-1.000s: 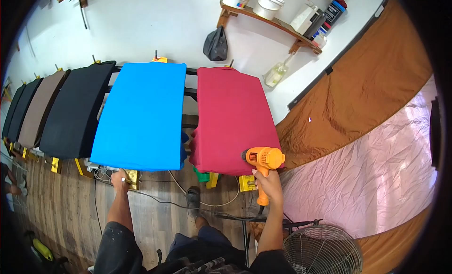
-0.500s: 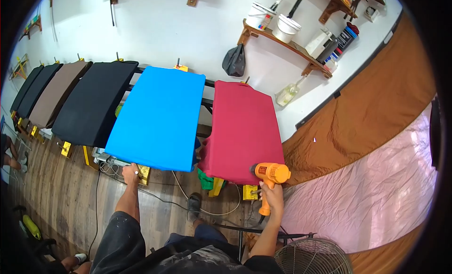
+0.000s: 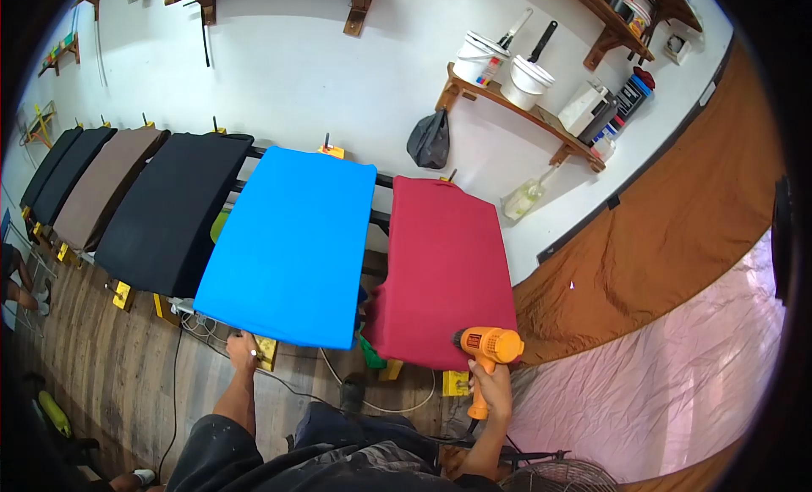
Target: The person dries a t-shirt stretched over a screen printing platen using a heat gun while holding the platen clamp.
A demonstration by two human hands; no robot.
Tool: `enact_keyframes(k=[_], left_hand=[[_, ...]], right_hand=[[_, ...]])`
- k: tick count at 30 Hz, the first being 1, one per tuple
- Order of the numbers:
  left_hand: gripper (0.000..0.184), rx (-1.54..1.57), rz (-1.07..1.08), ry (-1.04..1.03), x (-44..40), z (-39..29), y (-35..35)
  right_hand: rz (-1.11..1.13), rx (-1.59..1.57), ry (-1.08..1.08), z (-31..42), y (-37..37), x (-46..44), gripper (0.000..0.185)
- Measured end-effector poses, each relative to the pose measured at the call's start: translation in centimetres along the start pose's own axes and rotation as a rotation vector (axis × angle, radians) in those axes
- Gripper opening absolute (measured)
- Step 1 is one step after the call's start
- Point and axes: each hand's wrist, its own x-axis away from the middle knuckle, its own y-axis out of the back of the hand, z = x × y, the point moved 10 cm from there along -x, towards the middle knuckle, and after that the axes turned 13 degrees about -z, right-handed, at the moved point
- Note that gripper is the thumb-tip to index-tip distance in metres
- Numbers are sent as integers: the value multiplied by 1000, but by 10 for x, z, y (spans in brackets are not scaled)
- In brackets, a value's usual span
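Note:
My right hand (image 3: 492, 389) is wrapped round the handle of an orange heat gun (image 3: 491, 346), whose dark nozzle points left over the lower right corner of a red cloth-covered board (image 3: 448, 272). My left hand (image 3: 243, 351) is closed at the lower edge of a blue cloth-covered board (image 3: 292, 247), beside a yellow block (image 3: 266, 354); what its fingers grip is hidden. A ring or pale spot shows on that hand. Both boards lie side by side with a narrow gap.
Black (image 3: 173, 213) and brown (image 3: 110, 187) covered boards continue leftward. A wall shelf (image 3: 524, 111) holds white buckets and bottles. Brown fabric (image 3: 651, 238) hangs at the right. A fan (image 3: 562, 477) stands at the bottom right, cables cross the floor, and another person's legs (image 3: 30, 293) show far left.
The head view has shifted, so the boards appear lower and further right, with more wall and shelf showing. My hands keep nearly the same places at the boards.

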Motion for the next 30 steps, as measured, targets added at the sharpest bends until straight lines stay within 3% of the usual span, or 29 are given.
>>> enact_keyframes(k=[5,15,18,21,24,30], left_hand=[[45,33,-1,12,-7,13,-17],[42,111,54,-71,-14,13,-30],[41,134,92,-126,-9,6,-27],[39,97,48,-121,-7,1,-20],[38,127,66,-133,-5,-2,-19],[36,152,26,-200,-23,21,-46]], right_hand=[[11,-5,-99,9,-8,2,20],[-40,83,23,15,-18,3,17],[33,130,-18,13,-16,4,13],[-69,114,17,26,-11,13,13],[45,76,-23,19,-15,15,13],[69,107,-56,8,-13,20,15]])
